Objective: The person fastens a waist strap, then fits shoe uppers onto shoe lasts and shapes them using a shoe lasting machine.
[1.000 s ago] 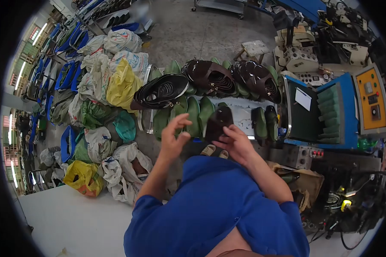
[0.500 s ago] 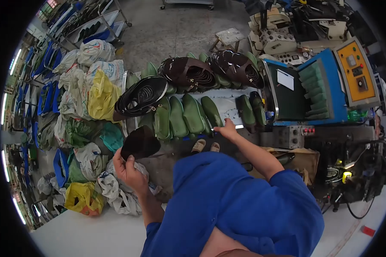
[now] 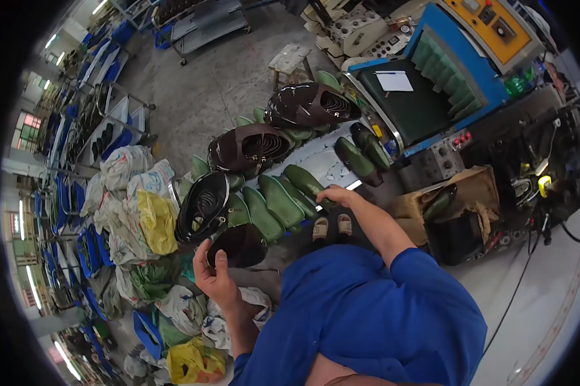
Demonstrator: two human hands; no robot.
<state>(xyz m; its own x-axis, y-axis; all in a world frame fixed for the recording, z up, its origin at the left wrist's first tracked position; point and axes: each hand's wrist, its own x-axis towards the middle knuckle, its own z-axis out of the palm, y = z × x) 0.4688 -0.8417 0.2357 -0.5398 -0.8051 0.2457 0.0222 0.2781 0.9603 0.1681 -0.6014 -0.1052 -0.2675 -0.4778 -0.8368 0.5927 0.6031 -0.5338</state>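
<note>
Left hand — gripping a dark shoe upper, near the tray's edge. Right hand — at a green last on the tray, grip unclear. Brown carton: dark-and-green shoe form inside.

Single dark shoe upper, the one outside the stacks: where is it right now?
In the head view, the dark upper is left of centre, in the left hand, just below the stack of black uppers and the green lasts.
</note>
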